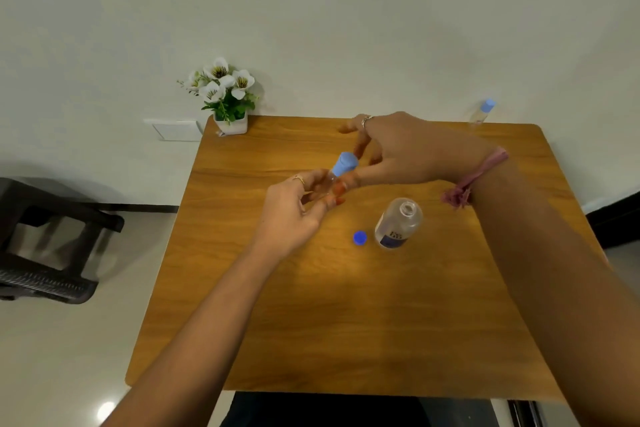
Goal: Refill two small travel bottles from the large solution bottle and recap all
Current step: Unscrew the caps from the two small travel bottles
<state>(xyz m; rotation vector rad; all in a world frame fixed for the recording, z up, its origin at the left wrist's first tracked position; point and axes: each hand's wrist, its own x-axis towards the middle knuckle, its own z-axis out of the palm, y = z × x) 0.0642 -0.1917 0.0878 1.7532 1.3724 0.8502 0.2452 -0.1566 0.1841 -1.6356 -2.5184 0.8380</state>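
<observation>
My left hand (294,210) grips a small clear travel bottle (330,180) above the middle of the wooden table (346,305), tilted to the right. Its light blue cap (344,163) sits on top, and the fingertips of my right hand (398,152) are at that cap. The large clear solution bottle (398,222) stands uncapped to the right of my left hand. Its dark blue cap (360,238) lies on the table just left of it. A second small travel bottle (482,112), capped in light blue, stands at the table's far right corner.
A white pot of white flowers (227,97) stands at the table's far left corner against the wall. A dark chair (48,239) is on the floor to the left. A pink thread band (474,177) hangs from my right wrist.
</observation>
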